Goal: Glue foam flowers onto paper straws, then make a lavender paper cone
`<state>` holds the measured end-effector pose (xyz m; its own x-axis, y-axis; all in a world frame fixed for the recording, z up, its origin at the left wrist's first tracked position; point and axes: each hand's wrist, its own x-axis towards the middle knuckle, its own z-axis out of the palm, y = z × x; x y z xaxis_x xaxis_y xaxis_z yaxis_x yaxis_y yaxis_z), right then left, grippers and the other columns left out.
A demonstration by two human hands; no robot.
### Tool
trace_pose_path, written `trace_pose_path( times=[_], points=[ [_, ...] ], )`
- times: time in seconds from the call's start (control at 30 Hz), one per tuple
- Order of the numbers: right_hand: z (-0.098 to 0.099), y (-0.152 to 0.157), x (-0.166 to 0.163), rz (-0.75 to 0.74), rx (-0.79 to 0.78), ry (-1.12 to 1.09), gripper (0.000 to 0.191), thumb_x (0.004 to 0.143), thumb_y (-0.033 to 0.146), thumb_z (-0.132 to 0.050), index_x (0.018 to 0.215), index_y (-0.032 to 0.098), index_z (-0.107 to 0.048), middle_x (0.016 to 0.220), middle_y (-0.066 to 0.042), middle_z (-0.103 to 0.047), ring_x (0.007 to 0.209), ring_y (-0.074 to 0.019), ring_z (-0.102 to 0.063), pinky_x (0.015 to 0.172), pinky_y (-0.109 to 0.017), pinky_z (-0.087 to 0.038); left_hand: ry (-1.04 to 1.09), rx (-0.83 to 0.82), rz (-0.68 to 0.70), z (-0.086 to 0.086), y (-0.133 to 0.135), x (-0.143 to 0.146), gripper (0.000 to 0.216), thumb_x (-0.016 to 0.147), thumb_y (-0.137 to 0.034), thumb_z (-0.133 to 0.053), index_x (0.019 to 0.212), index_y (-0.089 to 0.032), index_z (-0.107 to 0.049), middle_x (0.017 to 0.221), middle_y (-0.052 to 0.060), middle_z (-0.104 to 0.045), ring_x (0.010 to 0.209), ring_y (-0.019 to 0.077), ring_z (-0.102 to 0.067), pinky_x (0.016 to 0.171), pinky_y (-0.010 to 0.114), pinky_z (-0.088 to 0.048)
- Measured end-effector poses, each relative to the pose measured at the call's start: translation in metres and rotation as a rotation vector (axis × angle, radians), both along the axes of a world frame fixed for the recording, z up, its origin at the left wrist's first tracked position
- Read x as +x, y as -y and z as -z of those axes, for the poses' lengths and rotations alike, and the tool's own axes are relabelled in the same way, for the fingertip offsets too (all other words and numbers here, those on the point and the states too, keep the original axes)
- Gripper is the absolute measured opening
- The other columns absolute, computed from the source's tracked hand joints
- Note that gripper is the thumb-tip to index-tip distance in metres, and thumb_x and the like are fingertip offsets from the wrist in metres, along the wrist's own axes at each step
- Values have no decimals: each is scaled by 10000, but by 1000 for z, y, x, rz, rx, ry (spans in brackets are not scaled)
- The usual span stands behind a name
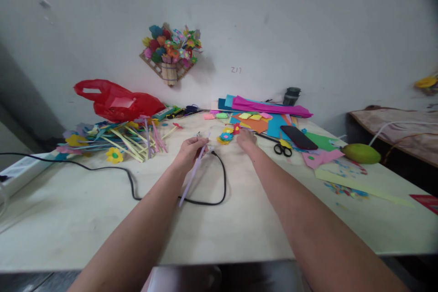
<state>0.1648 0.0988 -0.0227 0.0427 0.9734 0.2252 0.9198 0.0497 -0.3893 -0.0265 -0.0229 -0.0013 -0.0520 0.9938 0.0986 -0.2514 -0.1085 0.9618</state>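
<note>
My left hand (pixel 190 148) is closed around a thin lilac paper stick (pixel 192 177) that slants down toward me over the pale table (pixel 102 219). My right hand (pixel 245 139) reaches further out, its fingers lowered onto small paper flowers (pixel 226 137) in blue, yellow and red; whether it grips one is hidden. A black cable (pixel 219 182) loops on the table under and between both hands.
A heap of paper sticks and flowers (pixel 116 139) lies at the left beside a red plastic bag (pixel 118 100). Coloured paper sheets (pixel 270 114), black scissors (pixel 282 148), a dark phone (pixel 298 137) and a green fruit (pixel 362 153) sit at the right. A power strip (pixel 20 171) rests at the left edge.
</note>
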Motion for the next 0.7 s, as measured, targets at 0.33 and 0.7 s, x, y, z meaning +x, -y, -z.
trace_pose_path(
  times=[0.33, 0.7],
  points=[
    [-8, 24, -1, 57, 359, -370, 424, 704, 34, -389, 1037, 127, -634, 1018, -98, -618, 944, -191, -560, 840, -283, -416, -26, 15, 8, 0, 1, 0, 239, 614, -323, -693, 595, -131, -551, 488, 10, -558, 374, 58, -415, 395, 207, -269],
    [13, 37, -12, -102, 466, -714, 108, 681, 233, -584, 730, 168, -655, 855, -61, -645, 815, -182, -582, 749, -299, -457, -38, 0, 18, 1, 1, 1, 244, 596, -323, -705, 625, -122, -569, 489, 16, -568, 383, 63, -434, 400, 198, -289]
  ],
)
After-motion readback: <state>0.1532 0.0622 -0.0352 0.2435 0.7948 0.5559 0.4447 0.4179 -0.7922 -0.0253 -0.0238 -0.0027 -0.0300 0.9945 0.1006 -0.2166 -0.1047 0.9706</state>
